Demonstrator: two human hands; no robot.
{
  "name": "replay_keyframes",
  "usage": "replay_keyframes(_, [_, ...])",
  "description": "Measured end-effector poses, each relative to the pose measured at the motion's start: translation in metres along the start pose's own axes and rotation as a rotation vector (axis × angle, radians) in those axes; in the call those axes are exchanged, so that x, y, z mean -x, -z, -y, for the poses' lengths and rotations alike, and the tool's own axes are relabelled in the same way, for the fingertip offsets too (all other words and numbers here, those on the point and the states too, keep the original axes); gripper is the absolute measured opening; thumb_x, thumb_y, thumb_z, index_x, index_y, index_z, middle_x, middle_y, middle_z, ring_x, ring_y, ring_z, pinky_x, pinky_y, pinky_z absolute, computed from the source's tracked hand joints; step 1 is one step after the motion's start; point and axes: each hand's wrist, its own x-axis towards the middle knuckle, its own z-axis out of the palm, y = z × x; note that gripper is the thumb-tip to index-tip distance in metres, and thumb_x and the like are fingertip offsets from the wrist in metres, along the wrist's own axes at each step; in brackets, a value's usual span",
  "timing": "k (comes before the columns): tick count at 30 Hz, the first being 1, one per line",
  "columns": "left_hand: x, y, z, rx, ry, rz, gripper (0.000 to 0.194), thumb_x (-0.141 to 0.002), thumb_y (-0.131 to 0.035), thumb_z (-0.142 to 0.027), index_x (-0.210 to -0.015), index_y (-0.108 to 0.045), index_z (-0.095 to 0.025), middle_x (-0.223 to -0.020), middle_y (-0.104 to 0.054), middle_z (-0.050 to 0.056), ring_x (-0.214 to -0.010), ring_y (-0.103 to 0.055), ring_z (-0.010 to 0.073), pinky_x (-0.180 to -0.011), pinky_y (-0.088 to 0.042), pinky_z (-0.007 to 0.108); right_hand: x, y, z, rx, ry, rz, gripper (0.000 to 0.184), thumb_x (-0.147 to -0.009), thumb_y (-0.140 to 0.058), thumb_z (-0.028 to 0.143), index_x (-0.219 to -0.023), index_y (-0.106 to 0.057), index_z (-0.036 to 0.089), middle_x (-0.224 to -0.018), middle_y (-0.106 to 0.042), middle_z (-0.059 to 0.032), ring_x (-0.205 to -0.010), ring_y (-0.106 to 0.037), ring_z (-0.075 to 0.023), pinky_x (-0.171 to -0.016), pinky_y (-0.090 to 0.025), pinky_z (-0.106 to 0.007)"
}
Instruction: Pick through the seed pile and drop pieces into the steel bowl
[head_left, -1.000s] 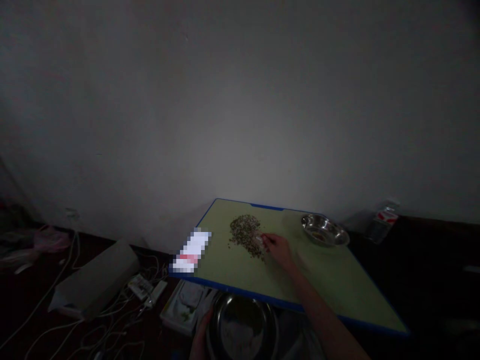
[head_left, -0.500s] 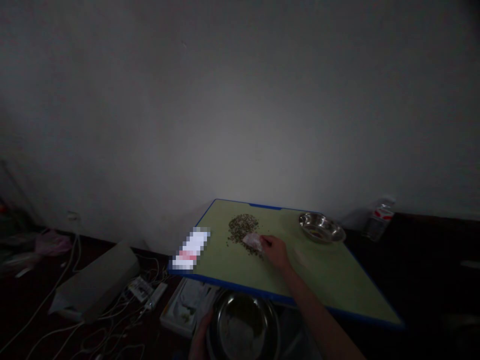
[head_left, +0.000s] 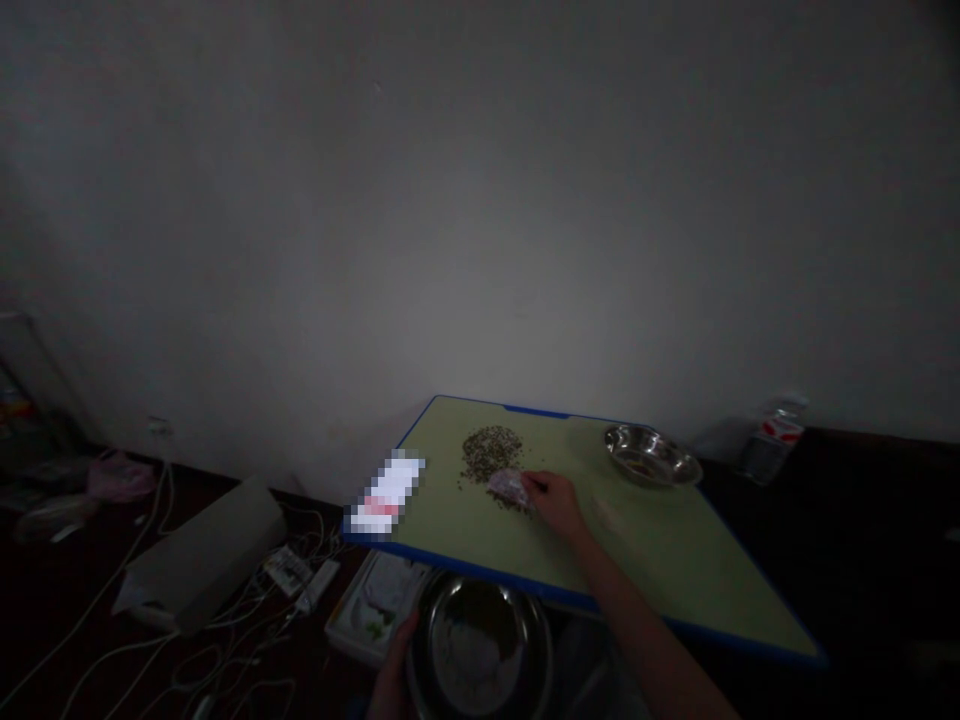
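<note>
Domestic room, probably a home, dimly lit.
A plain wall (head_left: 480, 220) is seen behind a low table (head_left: 645, 570); household clutter is shown on the dark floor: tangled cables (head_left: 225, 640), a pink plastic bag (head_left: 120, 477).

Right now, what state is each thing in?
Right hand: pinching plastic
Plastic: held low over bits
Bits: loose, spread on table
Left hand: holding bowl
Bowl: upright, inside dark
Dish: upright, contents unclear
Bottle: cap unclear
</note>
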Motion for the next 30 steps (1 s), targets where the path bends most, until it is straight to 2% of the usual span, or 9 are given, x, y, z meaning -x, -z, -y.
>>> replay_keyframes(2, [0.011, -0.007, -0.001, 0.008, 0.012, 0.013, 0.041, -0.066, -0.066, -0.036, -0.104, -0.068, -0.019, -0.104, -0.075, 0.008, -0.126, -0.048, 0.0316, -0.109, -0.029, 0.048, 0.000, 0.001, 0.000, -0.025, 0.008, 0.019, 0.033, -0.080, -0.050, 0.034, -0.089, -0.076, 0.017, -0.088, -0.074, -0.0096, -0.079, -0.067, -0.0252, -0.074, -0.051, -0.035])
replay_keyframes(5, [0.025, -0.018, -0.001, 0.047, 0.092, 0.136, 0.037, -0.069, -0.066, -0.040, -0.097, -0.071, -0.016, -0.104, -0.075, 0.010, -0.124, -0.050, 0.0320, -0.109, -0.030, 0.046, 0.000, 0.002, 0.000, -0.034, 0.012, 0.037, 0.034, -0.080, -0.049, 0.034, -0.090, -0.076, 0.015, -0.087, -0.074, -0.0106, -0.077, -0.068, -0.0251, -0.074, -0.051, -0.034])
replay_keyframes(11, [0.037, -0.029, -0.002, 0.089, 0.179, 0.144, 0.040, -0.069, -0.065, -0.043, -0.098, -0.071, -0.017, -0.098, -0.077, 0.009, -0.124, -0.050, 0.0324, -0.108, -0.031, 0.046, 0.002, 0.004, 0.003, -0.026, 0.003, 0.044, 0.033, -0.079, -0.050, 0.035, -0.087, -0.076, 0.016, -0.085, -0.075, -0.0087, -0.078, -0.067, -0.0259, -0.075, -0.051, -0.036])
replay_keyframes(15, [0.042, -0.037, -0.004, 0.030, 0.067, 0.091, 0.034, -0.069, -0.065, -0.038, -0.095, -0.072, -0.019, -0.096, -0.077, 0.009, -0.125, -0.049, 0.0341, -0.108, -0.029, 0.050, 0.003, 0.005, 0.003, -0.052, 0.006, 0.062, 0.033, -0.079, -0.050, 0.036, -0.087, -0.076, 0.017, -0.083, -0.075, -0.0090, -0.075, -0.068, -0.0259, -0.072, -0.051, -0.036])
replay_keyframes(18, [0.045, -0.043, -0.004, 0.020, 0.104, 0.122, 0.040, -0.071, -0.062, -0.043, -0.100, -0.071, -0.017, -0.099, -0.076, 0.010, -0.125, -0.048, 0.0344, -0.109, -0.028, 0.051, 0.003, 0.005, 0.003, -0.064, 0.019, 0.058, 0.032, -0.078, -0.051, 0.035, -0.086, -0.076, 0.017, -0.085, -0.075, -0.0096, -0.079, -0.068, -0.0268, -0.073, -0.052, -0.037])
replay_keyframes(20, [0.044, -0.042, -0.003, 0.021, 0.144, 0.130, 0.038, -0.070, -0.062, -0.045, -0.096, -0.072, -0.018, -0.095, -0.077, 0.010, -0.125, -0.049, 0.0346, -0.109, -0.027, 0.051, 0.003, 0.005, 0.003, -0.077, 0.016, 0.058, 0.032, -0.078, -0.051, 0.036, -0.085, -0.076, 0.017, -0.086, -0.074, -0.0100, -0.079, -0.068, -0.0273, -0.074, -0.052, -0.038])
replay_keyframes(22, [0.040, -0.037, -0.002, 0.016, 0.024, 0.107, 0.028, -0.072, -0.063, -0.040, -0.090, -0.072, -0.021, -0.087, -0.078, 0.007, -0.121, -0.053, 0.0327, -0.109, -0.028, 0.048, 0.003, 0.005, 0.003, -0.089, 0.016, 0.066, 0.032, -0.078, -0.051, 0.037, -0.084, -0.076, 0.017, -0.086, -0.074, -0.0097, -0.077, -0.068, -0.0273, -0.074, -0.052, -0.039])
replay_keyframes(24, [0.035, -0.031, -0.001, 0.038, 0.133, 0.169, 0.035, -0.073, -0.061, -0.044, -0.094, -0.072, -0.018, -0.089, -0.078, 0.009, -0.123, -0.051, 0.0330, -0.109, -0.028, 0.048, 0.003, 0.005, 0.004, -0.103, 0.018, 0.079, 0.033, -0.078, -0.051, 0.038, -0.084, -0.076, 0.018, -0.086, -0.075, -0.0088, -0.077, -0.068, -0.0269, -0.074, -0.052, -0.039])
replay_keyframes(30, [0.035, -0.029, -0.006, 0.081, 0.165, 0.180, 0.034, -0.074, -0.060, -0.045, -0.091, -0.072, -0.017, -0.083, -0.078, 0.007, -0.119, -0.055, 0.0314, -0.107, -0.031, 0.046, 0.003, 0.006, 0.004, -0.130, -0.001, 0.089, 0.030, -0.077, -0.053, 0.037, -0.083, -0.076, 0.019, -0.084, -0.075, -0.0074, -0.076, -0.068, -0.0255, -0.073, -0.053, -0.037])
